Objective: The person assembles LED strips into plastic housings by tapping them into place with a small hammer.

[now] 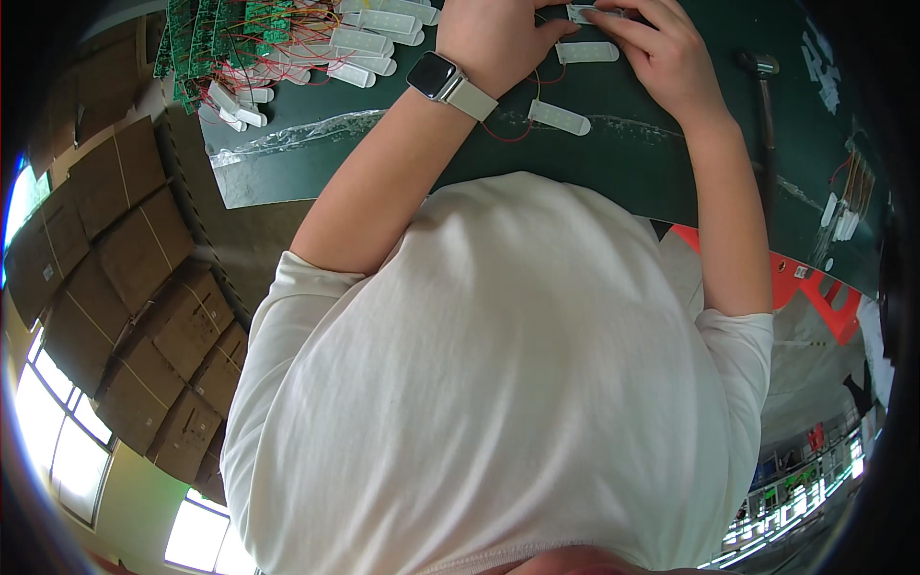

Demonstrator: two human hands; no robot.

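Pinching a small white plastic strip (594,13) at the far edge of the dark green table mat (613,163), the right hand (661,57) holds it with its fingertips. The left hand (494,38) is curled beside it; its grip is hidden. Going slowly, with both hands close and the thin red wires (513,134) untangled, seems the best way.

Dark green mat (613,163). White translucent strips (559,117) joined by red wires (508,136). Green boards (196,38). Off-white shirt (498,383). Beige band, black face on watch (443,79). Brown cartons (125,268). Orange-red sheet (815,287).
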